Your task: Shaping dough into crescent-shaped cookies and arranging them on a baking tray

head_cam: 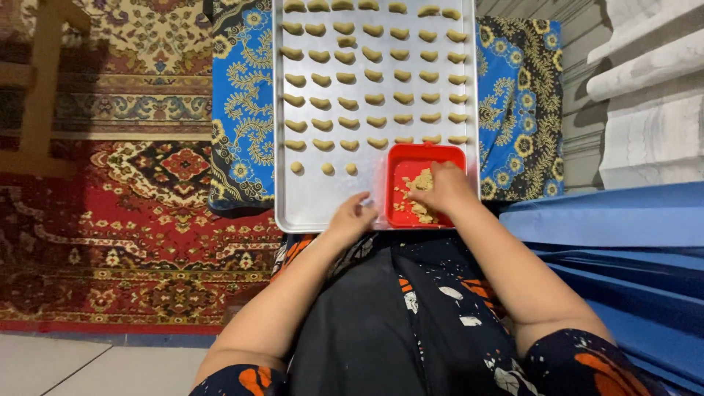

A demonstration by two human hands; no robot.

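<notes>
Patterned red carpet (pixel 139 220) covers the floor at nine o'clock, with a strip of pale tile (pixel 88 367) at seven o'clock and folded blue sheets (pixel 623 242) stacked at four o'clock. A blue cloth with yellow flowers (pixel 238 110) lies under a long metal baking tray (pixel 312 198) that runs from the centre up to twelve o'clock and out of view. Rows of small curved dough pieces (pixel 374 77) fill most of the tray, reaching close to its left and right rims; three round dough balls (pixel 326 169) start a fresh row at the left, and beyond them, toward the near rim, the metal is bare. A red square tub (pixel 400 165) sits at the tray's near right corner, its far edge just beside the last full row and its right wall against the tray rim; crumbly tan dough (pixel 419 182) lies inside it. The right hand (pixel 444 192) reaches down into the tub, fingers curled together on the dough, though how firmly they pinch it cannot be told. The left hand (pixel 352 218) rests on the tray's near rim just beside the tub's left wall, fingers loosely bent and close together, holding nothing that shows. A wooden frame (pixel 44 81) stands at ten o'clock, well apart from the tray.
</notes>
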